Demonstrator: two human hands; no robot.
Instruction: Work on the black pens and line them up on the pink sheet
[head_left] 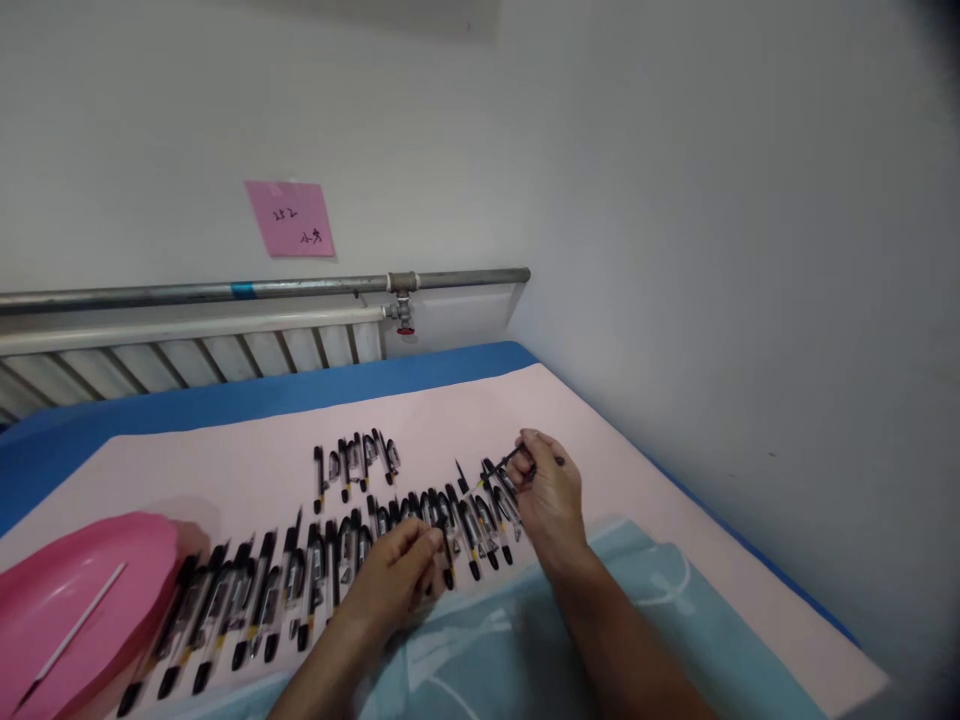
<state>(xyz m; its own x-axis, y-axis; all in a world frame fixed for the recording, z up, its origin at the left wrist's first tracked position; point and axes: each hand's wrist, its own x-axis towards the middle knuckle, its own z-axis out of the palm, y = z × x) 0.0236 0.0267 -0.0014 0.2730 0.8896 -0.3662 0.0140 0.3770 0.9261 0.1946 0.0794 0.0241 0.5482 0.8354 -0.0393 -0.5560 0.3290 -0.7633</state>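
We see a slim dark stick (504, 459) with a pale, thin end, slanting down to the left from the fingertips of our right hand (551, 490). That hand is nearly closed, thumb and forefinger pinched on it, and the pale end sits above a crowded row of clear plastic pens with black caps and ends (466, 525). Close beside that end is a short, dark, tapered piece (461, 476). Our left hand (405, 565) is lower and to the left, fingers curled in towards the thumb beside a black part among the pens; we cannot tell whether it grips that part. It covers some of the row, and the dark stick lies above and to the right of it, well apart.

The row runs down to the left, towards a glossy pink plastic tray (154, 555) holding a thin white stick with a dark tip (81, 622). Farther back is a smaller group of similar black-and-clear pens (319, 478). They all lie on a pale pink sheet (465, 415) over a blue cover (390, 373). A light teal patterned cloth (645, 565) lies under our forearms, and a plain white wall (712, 300) bounds the right side.
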